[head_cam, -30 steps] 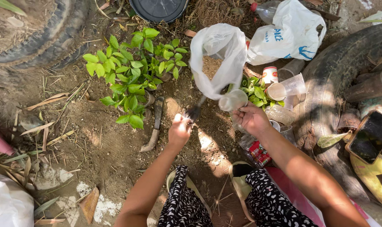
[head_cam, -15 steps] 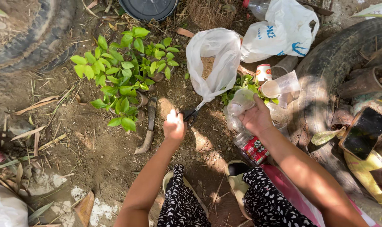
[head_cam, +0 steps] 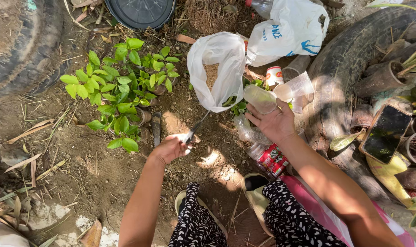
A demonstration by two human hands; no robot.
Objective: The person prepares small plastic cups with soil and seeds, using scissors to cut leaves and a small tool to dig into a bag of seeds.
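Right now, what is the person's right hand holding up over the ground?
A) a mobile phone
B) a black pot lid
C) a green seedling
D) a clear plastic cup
D: the right hand grips a clear plastic cup on its side, next to the white plastic bag, while the left hand holds a pair of scissors.

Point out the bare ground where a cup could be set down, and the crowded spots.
Bare soil lies left of the left hand, below the leafy seedlings and right of the old tyre. A smaller sunlit patch sits between both hands, above the sandals. Crowded: around the right hand, with plastic cups, crushed can and white bags.
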